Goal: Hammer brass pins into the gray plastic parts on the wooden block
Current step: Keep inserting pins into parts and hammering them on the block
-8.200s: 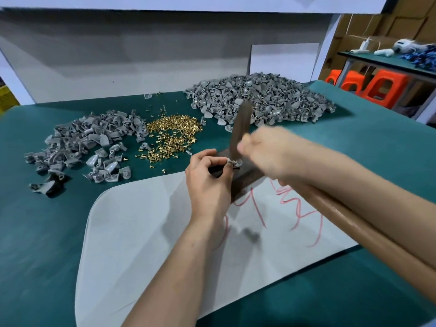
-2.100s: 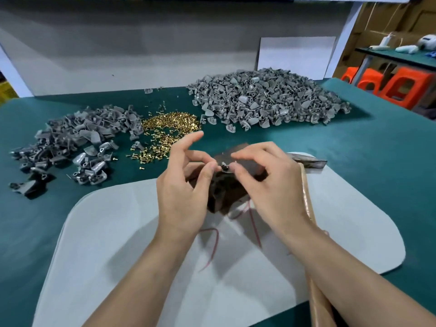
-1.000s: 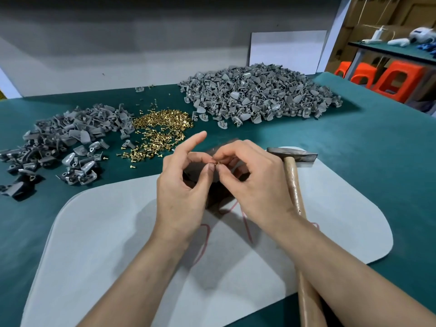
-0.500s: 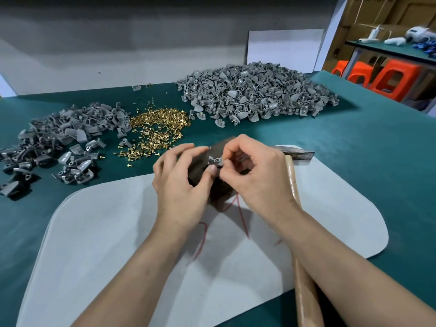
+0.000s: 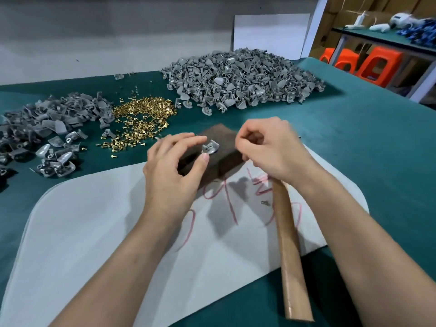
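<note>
A dark wooden block (image 5: 224, 140) lies at the far edge of a white mat (image 5: 99, 232). On its top sits one gray plastic part (image 5: 210, 146). My left hand (image 5: 173, 168) pinches that part between thumb and forefinger from the left. Just right of the block my right hand (image 5: 271, 147) hovers with its fingers curled; it is blurred, and what it holds is hidden. The wooden handle of the hammer (image 5: 290, 244) runs from under my right wrist toward me. The hammer's head is covered by the hand.
Loose brass pins (image 5: 141, 116) lie in a heap on the green table (image 5: 377, 149), with gray parts (image 5: 52, 128) piled to their left and a bigger gray pile (image 5: 240, 79) behind. One stray pin (image 5: 265, 202) rests on the mat. Orange stools (image 5: 375, 64) stand far right.
My right hand has drawn back from the part to the right, over the hammer's head. My left hand still grips the part on the block. The hammer has stayed put.
</note>
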A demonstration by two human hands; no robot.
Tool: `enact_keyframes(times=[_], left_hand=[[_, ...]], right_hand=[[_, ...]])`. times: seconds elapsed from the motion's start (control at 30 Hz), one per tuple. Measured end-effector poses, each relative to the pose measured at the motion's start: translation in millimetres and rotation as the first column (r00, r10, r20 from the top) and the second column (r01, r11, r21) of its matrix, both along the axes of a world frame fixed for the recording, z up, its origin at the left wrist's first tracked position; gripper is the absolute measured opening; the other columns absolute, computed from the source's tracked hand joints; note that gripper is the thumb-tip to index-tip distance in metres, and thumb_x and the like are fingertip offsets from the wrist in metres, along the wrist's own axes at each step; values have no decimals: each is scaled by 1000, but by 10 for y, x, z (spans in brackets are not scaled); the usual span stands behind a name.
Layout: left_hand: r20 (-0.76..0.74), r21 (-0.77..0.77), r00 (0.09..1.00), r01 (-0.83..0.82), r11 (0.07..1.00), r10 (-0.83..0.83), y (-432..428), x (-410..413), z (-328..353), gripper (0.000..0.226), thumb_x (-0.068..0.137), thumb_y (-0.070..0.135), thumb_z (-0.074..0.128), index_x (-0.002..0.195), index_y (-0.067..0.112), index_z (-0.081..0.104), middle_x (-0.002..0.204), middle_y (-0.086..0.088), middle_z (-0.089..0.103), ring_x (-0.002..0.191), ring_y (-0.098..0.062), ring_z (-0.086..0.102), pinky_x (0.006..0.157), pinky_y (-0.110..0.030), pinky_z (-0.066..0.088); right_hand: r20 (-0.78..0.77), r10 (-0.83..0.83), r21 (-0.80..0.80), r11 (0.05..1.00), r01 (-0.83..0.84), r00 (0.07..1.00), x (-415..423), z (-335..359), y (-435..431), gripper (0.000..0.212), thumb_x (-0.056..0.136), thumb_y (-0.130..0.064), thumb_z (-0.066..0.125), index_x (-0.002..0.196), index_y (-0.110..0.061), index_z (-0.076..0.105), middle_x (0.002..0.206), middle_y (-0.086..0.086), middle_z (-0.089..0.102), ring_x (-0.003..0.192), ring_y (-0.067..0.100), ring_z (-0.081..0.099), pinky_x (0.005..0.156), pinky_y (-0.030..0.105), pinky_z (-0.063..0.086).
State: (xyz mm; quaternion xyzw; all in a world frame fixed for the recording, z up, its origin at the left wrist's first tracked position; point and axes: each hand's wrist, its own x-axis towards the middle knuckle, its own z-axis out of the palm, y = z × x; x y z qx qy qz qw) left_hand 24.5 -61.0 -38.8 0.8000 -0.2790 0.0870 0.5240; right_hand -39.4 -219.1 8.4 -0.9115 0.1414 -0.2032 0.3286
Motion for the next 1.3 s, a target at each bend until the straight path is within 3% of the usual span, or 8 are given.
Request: enact_keyframes(times=[0.1,0.23,0.33,0.53,0.67,0.93,1.17,1.3], left_hand=[[-1,29,999,33,999,-33,8,-15,16,35,83,36,57,118,41,59,116,23,54,125,-13,38,108,-48,31],[80,78,995,50,996,-57,-1,-16,22,22,91,26,62,105,43,63,121,17,60,133,-14,36,111,-49,26],[80,69,995,47,997,-52,-13,2,10,21,91,18,63,98,37,67,115,13,64,130,-15,41,110,-49,28],[113,-21,993,44,999,-41,-11,12,-32,15,90,10,64,96,19,75,103,7,69,115,-17,52,104,-39,38],[91,-85,996,19,996,-11,-15,8,-38,14,88,8,64,91,16,75,98,7,70,110,-12,53,101,-35,40],[17,-131,1000,-4,991,6,5,-9,-27,9,86,14,67,86,22,70,92,16,67,101,-6,53,90,-25,42],[2,-170,1000,21,985,-21,4,-11,-21,4,80,24,64,82,27,65,88,14,66,91,-12,59,88,-43,48],[0,-186,1000,17,982,-17,3,1,-31,6,80,24,64,81,30,64,87,15,66,90,-9,60,87,-44,49]], right_hand=[[-359,8,-207,975,-88,933,-97,69,-58,15,80,-19,64,66,-23,60,68,-2,66,67,15,57,59,21,38],[-576,50,-171,969,-180,816,-293,235,7,25,69,-37,79,69,-19,62,66,-3,65,58,10,55,53,24,40],[-693,17,-229,943,-242,721,-371,280,115,28,67,-37,81,81,-17,68,78,2,68,73,17,60,59,29,48],[-682,23,-258,928,-270,731,-295,198,274,12,74,-11,69,83,-15,62,78,3,60,84,24,62,73,33,56],[-662,61,-257,918,-303,747,-257,140,351,5,77,-12,68,81,-14,64,78,4,60,82,24,63,64,26,52],[-613,119,-237,915,-326,781,-221,95,403,14,75,-19,73,75,-14,59,79,4,59,79,27,63,71,37,57],[-558,198,-263,879,-398,806,-181,61,422,11,75,-19,68,72,-18,57,71,-1,56,72,23,59,54,27,46],[-503,256,-205,893,-401,826,-142,47,401,6,73,-19,66,70,-19,61,69,-2,61,69,21,60,56,30,48]])
